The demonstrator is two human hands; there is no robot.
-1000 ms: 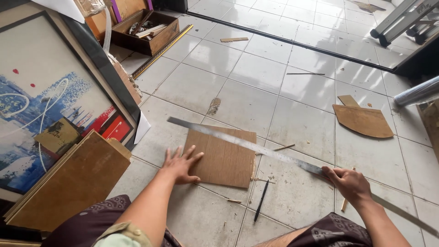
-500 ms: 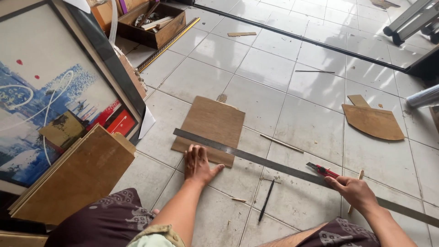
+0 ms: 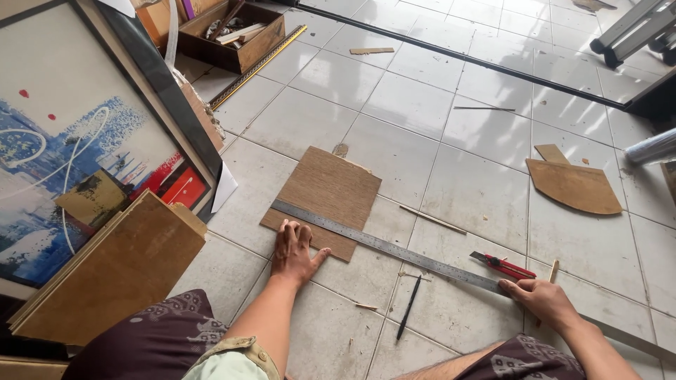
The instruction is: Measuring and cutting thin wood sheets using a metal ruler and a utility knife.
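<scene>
A brown rectangular board [image 3: 327, 197] lies flat on the tiled floor. A long steel ruler [image 3: 394, 248] runs slantwise across its near edge and on to the right. My left hand [image 3: 296, 252] presses flat on the board's near edge, fingers spread and fingertips at the ruler. My right hand [image 3: 543, 302] rests on the ruler farther right and grips the back end of a red utility knife [image 3: 504, 267], which points left along the ruler.
A black pen [image 3: 410, 317] lies between my hands. A curved board offcut [image 3: 574, 186] sits at right, a framed painting [image 3: 84, 148] and stacked wooden panels [image 3: 120, 271] at left, an open tool box [image 3: 232, 39] at the back. Thin wood slivers [image 3: 431, 219] dot the tiles.
The ruler now crosses the board's near edge instead of its far edge. My left hand moved from the board's left side to its near edge. The red knife shows in my right hand.
</scene>
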